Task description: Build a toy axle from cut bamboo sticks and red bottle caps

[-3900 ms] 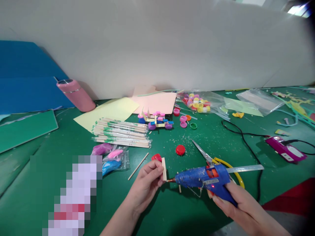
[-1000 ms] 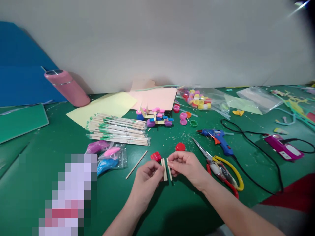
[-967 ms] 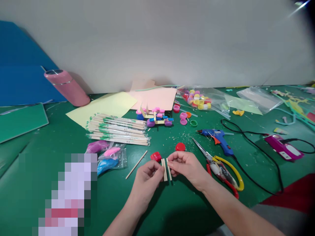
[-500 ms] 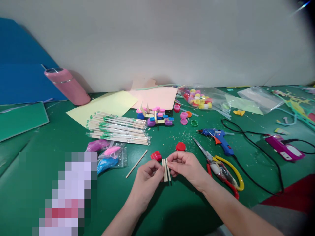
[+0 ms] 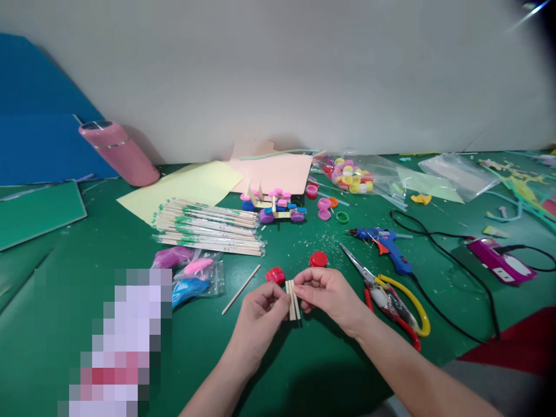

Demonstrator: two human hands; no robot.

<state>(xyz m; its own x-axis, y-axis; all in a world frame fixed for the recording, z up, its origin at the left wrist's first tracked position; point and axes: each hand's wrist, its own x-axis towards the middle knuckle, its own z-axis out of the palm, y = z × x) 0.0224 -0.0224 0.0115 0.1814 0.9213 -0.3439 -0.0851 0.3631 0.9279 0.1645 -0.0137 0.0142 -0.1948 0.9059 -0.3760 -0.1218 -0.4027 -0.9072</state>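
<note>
My left hand (image 5: 259,315) and my right hand (image 5: 330,295) meet low in the middle of the green table (image 5: 130,272). Both pinch short wooden stick pieces (image 5: 293,299), held upright and pressed side by side between the fingertips. Two red bottle caps (image 5: 275,274) (image 5: 318,258) lie just beyond the hands. A loose thin stick (image 5: 241,289) lies to the left of my left hand.
Yellow-handled scissors (image 5: 391,295) and a blue glue gun (image 5: 384,241) with black cord lie right. A bundle of wrapped chopsticks (image 5: 208,234), a small cap-wheeled stick model (image 5: 275,208), a bag of caps (image 5: 351,176), paper sheets, a pink bottle (image 5: 117,152) lie behind.
The glue gun left my right hand and now lies on the table. My right hand brought a stick piece against those in my left; the gap between them has closed.
</note>
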